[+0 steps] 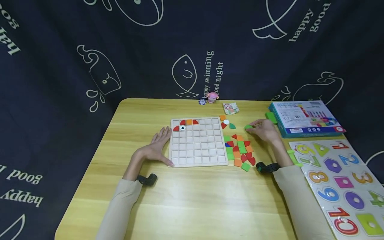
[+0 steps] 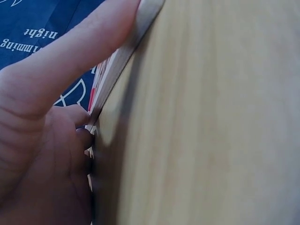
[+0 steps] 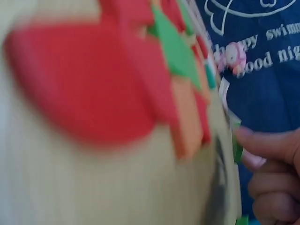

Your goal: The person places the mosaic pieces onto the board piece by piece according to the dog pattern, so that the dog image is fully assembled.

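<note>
A white grid board [image 1: 198, 143] lies on the table, with red quarter-round pieces, an orange square [image 1: 189, 122] and a white eye piece [image 1: 182, 128] in its upper left cells. My left hand [image 1: 154, 149] rests against the board's left edge, thumb near the front corner and fingers spread toward the back. Right of the board, my right hand [image 1: 264, 130] pinches a small green piece [image 1: 248, 127] between thumb and fingertips. In the right wrist view the green piece [image 3: 237, 145] shows at the thumb tip. Loose red, green and orange pieces [image 1: 242, 150] lie between board and right hand.
A blue game box [image 1: 306, 118] stands at the back right, a green block [image 1: 271, 117] beside it. In front lies a number puzzle board [image 1: 339, 186]. A pink figurine [image 1: 212, 97], a chip [image 1: 202, 102] and a picture card [image 1: 231, 108] are along the back edge.
</note>
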The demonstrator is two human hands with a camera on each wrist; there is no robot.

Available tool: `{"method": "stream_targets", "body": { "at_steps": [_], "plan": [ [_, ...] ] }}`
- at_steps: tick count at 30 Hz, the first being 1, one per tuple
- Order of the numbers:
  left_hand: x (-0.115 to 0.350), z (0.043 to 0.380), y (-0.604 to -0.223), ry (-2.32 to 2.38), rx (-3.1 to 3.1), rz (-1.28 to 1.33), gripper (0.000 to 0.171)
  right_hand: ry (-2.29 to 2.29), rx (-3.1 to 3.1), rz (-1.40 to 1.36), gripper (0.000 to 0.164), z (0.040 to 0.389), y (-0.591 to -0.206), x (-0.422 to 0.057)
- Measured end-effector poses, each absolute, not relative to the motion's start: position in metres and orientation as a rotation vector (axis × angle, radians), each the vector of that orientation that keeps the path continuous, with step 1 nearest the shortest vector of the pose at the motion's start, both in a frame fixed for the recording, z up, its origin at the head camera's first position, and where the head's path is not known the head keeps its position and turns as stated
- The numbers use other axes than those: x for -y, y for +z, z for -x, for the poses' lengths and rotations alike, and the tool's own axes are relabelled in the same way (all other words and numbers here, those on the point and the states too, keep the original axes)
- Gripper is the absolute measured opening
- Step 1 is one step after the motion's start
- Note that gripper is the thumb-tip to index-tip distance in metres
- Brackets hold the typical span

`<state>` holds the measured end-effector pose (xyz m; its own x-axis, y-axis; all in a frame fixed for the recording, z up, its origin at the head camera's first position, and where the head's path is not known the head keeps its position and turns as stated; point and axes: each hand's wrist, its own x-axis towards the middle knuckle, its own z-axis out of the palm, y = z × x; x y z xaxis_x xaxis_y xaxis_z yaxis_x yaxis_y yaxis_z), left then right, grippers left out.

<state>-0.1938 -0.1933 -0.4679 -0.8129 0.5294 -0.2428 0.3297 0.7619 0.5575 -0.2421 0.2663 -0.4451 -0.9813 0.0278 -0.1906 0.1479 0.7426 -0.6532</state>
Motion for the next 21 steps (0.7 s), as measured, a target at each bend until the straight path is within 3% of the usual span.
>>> {"method": "stream_targets", "body": {
  "at_steps": [11, 21],
  "plan": [
    [0.196, 0.195, -0.470, 0.711, -2.568, -0.652, 0.148, -1.345, -2.518, 0.228, 0.024, 0.240, -0.434, -0.132],
    [0.195, 0.197, -0.469, 0.720, -2.546, -0.637, 0.148, -1.287, -2.574, 0.272, 0.023, 0.235, -0.448, -0.021]
  ]
}}
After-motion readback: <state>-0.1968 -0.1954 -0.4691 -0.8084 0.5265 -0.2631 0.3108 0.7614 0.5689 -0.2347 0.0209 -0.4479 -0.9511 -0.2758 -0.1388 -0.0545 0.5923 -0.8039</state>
